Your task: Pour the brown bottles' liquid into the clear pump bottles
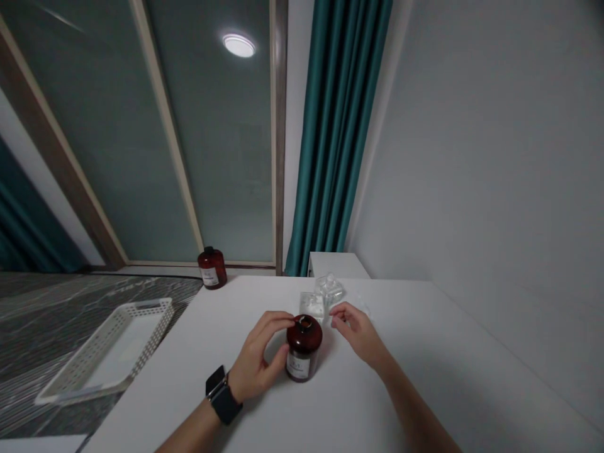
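Note:
A dark brown bottle (304,336) with a white label stands upright on the white table, its neck uncapped. Around its left side is my left hand (262,355), with a smartwatch on the wrist. The fingertips touch the bottle's shoulder near the neck, and the thumb lies against its side. To the right of the bottle and apart from it, my right hand (356,330) hovers with fingers loosely bent and a small gap to the thumb. Nothing shows between them. Just behind the bottle lie a clear plastic piece (311,304) and crumpled clear plastic packaging (330,287).
A second brown bottle (213,269) with a black cap stands at the table's far left corner. Beyond the left edge, lower down, is a white perforated basket (75,374). A white cabinet (337,264) and a teal curtain (330,157) are behind the table (406,377).

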The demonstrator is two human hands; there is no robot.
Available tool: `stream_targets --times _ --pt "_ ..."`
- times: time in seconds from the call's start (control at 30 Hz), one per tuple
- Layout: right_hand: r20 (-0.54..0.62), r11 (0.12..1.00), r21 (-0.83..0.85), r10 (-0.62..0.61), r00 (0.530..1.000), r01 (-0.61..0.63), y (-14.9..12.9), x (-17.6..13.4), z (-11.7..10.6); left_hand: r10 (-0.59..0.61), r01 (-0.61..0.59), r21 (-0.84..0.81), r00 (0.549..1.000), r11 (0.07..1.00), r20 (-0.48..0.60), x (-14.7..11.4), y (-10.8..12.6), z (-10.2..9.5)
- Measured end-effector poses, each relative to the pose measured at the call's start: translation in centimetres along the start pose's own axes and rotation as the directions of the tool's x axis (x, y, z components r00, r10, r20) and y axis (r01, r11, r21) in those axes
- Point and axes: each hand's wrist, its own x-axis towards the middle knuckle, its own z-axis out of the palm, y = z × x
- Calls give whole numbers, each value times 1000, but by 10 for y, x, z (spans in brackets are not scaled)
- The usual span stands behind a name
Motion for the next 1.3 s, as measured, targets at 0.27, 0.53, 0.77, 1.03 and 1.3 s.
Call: stream_targets --times 0.27,0.53,0.77,1.03,1.3 --pt "289 776 613 -46 956 -148 -25 -11 19 -262 259 -168 965 951 4 -6 -12 12" --pt "377 676 677 19 926 -289 -19 -13 30 -428 432 -286 900 855 80 -3 -6 9" --pt "388 643 694 47 921 -325 -21 -12 34 -492 516 -338 855 787 161 -4 -7 15" --pt "231 789 573 107 967 -224 -25 -7 28 -524 521 -359 846 775 97 -10 -11 27" --pt "-242 956 283 148 959 -76 16 -1 32 -494 484 -311 868 818 51 -6 -17 13"
